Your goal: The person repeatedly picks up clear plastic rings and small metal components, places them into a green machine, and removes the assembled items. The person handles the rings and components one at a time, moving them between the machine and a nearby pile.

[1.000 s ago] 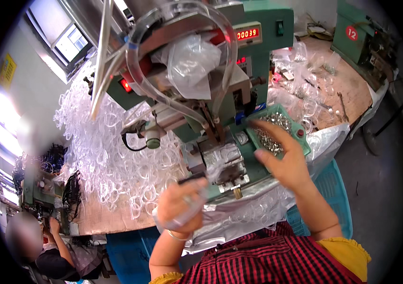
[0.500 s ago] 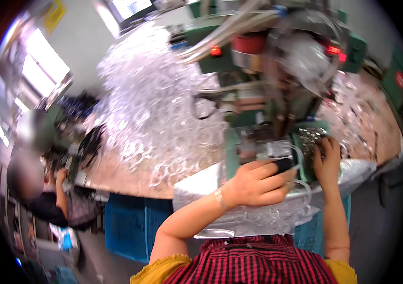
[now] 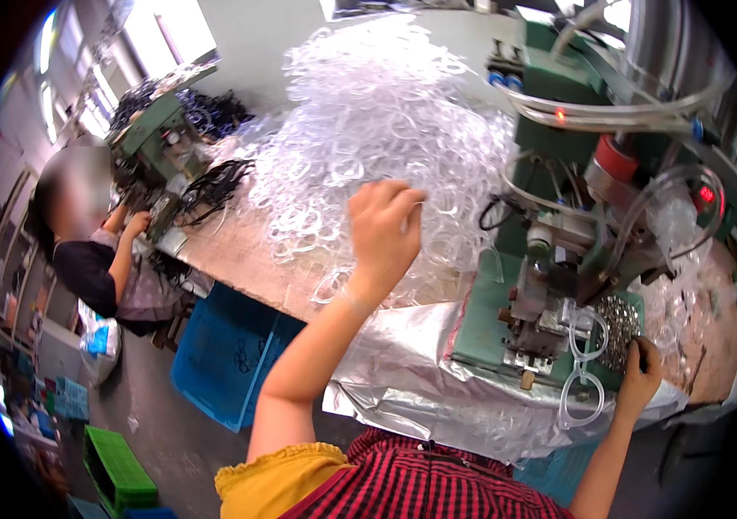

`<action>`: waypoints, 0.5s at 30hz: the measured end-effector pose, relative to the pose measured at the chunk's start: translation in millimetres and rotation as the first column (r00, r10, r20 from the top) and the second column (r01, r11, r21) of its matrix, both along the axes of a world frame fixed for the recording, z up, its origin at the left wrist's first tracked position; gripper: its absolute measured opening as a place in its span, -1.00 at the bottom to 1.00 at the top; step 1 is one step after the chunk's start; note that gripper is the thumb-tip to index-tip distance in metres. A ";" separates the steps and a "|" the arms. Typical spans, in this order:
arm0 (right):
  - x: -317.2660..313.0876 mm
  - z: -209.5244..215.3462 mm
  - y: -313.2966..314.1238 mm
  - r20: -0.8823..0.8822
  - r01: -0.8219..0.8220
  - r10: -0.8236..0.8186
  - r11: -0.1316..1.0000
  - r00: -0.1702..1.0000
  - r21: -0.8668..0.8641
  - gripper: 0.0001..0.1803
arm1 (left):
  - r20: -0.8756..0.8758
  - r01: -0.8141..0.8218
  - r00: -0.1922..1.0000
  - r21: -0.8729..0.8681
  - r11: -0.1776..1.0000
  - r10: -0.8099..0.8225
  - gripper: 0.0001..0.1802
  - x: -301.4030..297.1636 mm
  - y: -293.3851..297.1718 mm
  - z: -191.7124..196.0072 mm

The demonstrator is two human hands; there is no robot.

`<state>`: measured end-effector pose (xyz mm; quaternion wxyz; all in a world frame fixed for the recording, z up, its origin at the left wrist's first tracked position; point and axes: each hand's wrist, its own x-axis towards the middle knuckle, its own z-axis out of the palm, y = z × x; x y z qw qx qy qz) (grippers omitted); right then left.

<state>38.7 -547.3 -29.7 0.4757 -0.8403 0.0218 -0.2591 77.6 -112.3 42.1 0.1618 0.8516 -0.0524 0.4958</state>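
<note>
One large heap of clear plastic frames [image 3: 368, 112] on the desk [image 3: 239, 259], far left of one green machine [image 3: 576, 259]. Left hand [image 3: 386, 229] reaches into the heap's near edge, grip curled on frames there. One clear frame [image 3: 583, 381] hangs at the machine's near side. Right hand [image 3: 641, 376] rests just beside it, fingers curled; what it grasps, cannot tell. One co-worker [image 3: 83, 251] sits far left.
</note>
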 end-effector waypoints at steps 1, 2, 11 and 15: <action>4.2 2.6 1.4 0.018 -0.021 0.021 1.000 1.000 0.005 -0.83 | -0.061 -0.011 0.998 0.147 0.989 0.020 -0.83 22.0 12.9 -14.6; 11.7 4.7 8.7 0.043 -0.073 0.072 0.997 0.996 0.015 -0.82 | -0.117 -0.046 0.990 0.295 0.955 0.083 -0.81 39.2 31.1 -40.1; 29.0 -11.5 17.7 -0.086 -0.294 0.317 0.932 0.944 0.214 -0.78 | 0.025 -0.043 0.999 0.119 0.992 0.040 -0.84 48.2 51.9 -0.2; 45.3 -11.8 32.7 -0.038 -0.283 0.287 0.956 0.957 0.084 -0.79 | -0.476 -0.123 0.855 0.195 0.973 0.203 -0.83 84.8 43.6 -21.2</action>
